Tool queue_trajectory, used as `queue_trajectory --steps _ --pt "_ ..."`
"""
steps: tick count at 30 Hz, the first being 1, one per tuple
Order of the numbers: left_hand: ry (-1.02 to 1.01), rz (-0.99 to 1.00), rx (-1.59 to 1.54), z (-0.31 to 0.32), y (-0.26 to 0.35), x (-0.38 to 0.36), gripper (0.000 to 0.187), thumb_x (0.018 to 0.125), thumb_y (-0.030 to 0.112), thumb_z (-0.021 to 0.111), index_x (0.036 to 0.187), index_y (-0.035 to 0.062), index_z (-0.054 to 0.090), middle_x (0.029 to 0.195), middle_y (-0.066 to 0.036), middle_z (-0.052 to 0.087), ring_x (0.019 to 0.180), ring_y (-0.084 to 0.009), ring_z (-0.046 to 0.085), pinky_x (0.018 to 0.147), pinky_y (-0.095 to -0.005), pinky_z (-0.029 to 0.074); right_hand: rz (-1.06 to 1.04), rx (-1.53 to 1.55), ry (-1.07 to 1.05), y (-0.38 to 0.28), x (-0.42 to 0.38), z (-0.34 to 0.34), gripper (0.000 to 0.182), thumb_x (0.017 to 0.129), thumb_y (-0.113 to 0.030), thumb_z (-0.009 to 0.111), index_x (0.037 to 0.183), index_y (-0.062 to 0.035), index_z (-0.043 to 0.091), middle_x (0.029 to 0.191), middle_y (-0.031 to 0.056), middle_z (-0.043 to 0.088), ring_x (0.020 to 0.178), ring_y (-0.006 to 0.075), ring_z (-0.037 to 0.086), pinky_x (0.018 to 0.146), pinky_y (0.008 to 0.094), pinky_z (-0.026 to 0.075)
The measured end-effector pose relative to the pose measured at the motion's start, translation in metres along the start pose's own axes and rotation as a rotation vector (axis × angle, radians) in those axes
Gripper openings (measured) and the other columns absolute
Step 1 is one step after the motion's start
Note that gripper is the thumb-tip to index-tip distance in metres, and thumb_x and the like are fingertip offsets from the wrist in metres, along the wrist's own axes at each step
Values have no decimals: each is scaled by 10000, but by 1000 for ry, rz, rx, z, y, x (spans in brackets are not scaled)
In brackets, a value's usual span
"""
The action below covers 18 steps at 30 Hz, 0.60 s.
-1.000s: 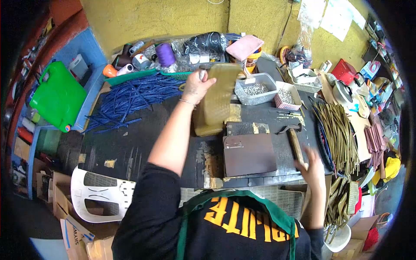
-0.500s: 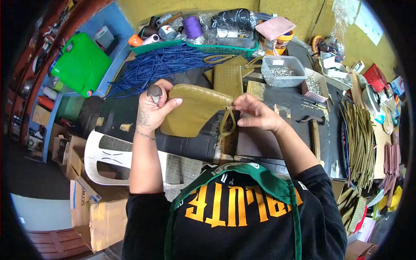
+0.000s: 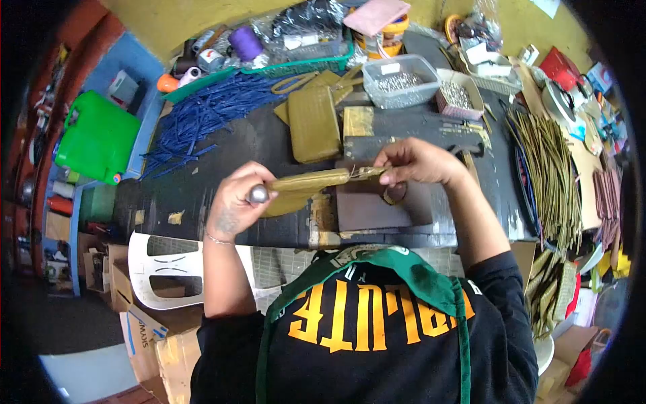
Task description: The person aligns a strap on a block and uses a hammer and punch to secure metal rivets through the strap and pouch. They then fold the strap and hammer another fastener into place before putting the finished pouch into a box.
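Note:
My left hand point(image 3: 239, 202) is closed on one end of an olive pouch point(image 3: 309, 180), which is turned edge-up toward me. The same hand also holds a tool with a round metal end point(image 3: 258, 194); its kind cannot be made out. At the pouch's other end, my right hand point(image 3: 420, 163) pinches an olive wrist strap point(image 3: 374, 172) close to the zipper end. Part of the strap's loop hangs below those fingers. Another olive pouch point(image 3: 313, 124) lies flat on the black worktable point(image 3: 249, 145) beyond my hands.
Blue strips point(image 3: 202, 114) lie at the back left. A clear tub point(image 3: 400, 81) and a small box point(image 3: 459, 94) hold metal pieces. A brown flat piece point(image 3: 370, 209) lies under my right hand. Olive strips point(image 3: 548, 175) are piled right; a white plastic chair point(image 3: 138, 273) stands left.
The pouch has tipped from showing its broad side to edge-up. My right hand has moved from beside the strap's top to pinching it. The head view has shifted to the right.

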<state>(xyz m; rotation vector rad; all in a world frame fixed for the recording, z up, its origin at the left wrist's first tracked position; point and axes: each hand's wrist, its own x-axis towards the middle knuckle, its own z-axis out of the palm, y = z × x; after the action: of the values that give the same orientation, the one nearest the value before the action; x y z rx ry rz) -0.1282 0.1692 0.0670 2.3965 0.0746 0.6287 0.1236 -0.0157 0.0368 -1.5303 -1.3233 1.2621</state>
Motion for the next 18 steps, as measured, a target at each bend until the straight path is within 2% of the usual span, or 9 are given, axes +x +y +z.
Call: queue_trajectory --steps 3,7,9,11,13,14,15,17,18 --pt "-244 -88 -168 21 -2 -7 182 594 30 680 673 -1 519 734 -58 525 608 -141 483 522 -245 372 32 -139 40 10 -8 -10 196 695 -100 659 850 -6 585 712 -22 569 657 55 487 607 209 404" --pt "-553 80 -913 45 -13 7 248 665 201 694 723 20 536 839 -60 541 790 -157 534 686 -272 421 -2 -255 66 3 -14 -11 205 679 -119 665 844 -24 590 691 6 582 643 81 510 612 234 412" --pt "-253 -438 -996 65 -2 23 270 715 237 652 819 13 543 855 -57 551 784 -138 525 688 -261 415 -24 -266 74 0 -12 -9 206 669 -142 670 834 -44 596 677 29 594 630 104 528 611 254 417" --pt "-203 -267 -786 92 -11 47 320 732 257 635 914 9 544 762 -9 523 694 -87 486 639 -226 397 -36 -262 90 0 -9 -10 198 679 -138 662 838 -39 595 688 28 600 647 92 530 615 256 419" --pt "-436 -317 -714 108 -14 60 348 712 273 654 929 17 560 641 36 434 599 -51 399 564 -201 354 -72 -233 104 1 -10 -12 196 679 -140 659 833 -39 592 691 45 602 647 110 543 614 265 421" --pt "-569 -189 -530 110 -13 67 367 693 299 669 921 28 575 588 57 343 557 -43 332 514 -205 315 -97 -193 119 3 -12 -13 194 679 -143 656 829 -39 589 694 62 603 646 128 556 613 274 423" --pt "-576 -248 -540 111 -9 66 305 681 310 677 762 36 571 569 54 335 550 -49 326 495 -208 303 -91 -185 128 3 -15 -14 194 679 -143 656 829 -39 589 694 62 603 646 128 556 613 274 423" --pt "-538 -267 -500 121 -19 62 219 672 252 688 732 66 590 566 67 333 540 -36 314 496 -202 298 -91 -548 251 -1 -20 -14 193 664 -100 663 813 -9 582 730 82 602 674 156 572 625 272 433" --pt "-548 -268 -503 122 -23 60 219 672 252 688 732 66 590 566 67 333 540 -36 314 496 -202 298 -136 -655 308 -1 -21 -9 157 646 -96 647 751 -24 556 704 101 581 663 237 572 646 312 436"
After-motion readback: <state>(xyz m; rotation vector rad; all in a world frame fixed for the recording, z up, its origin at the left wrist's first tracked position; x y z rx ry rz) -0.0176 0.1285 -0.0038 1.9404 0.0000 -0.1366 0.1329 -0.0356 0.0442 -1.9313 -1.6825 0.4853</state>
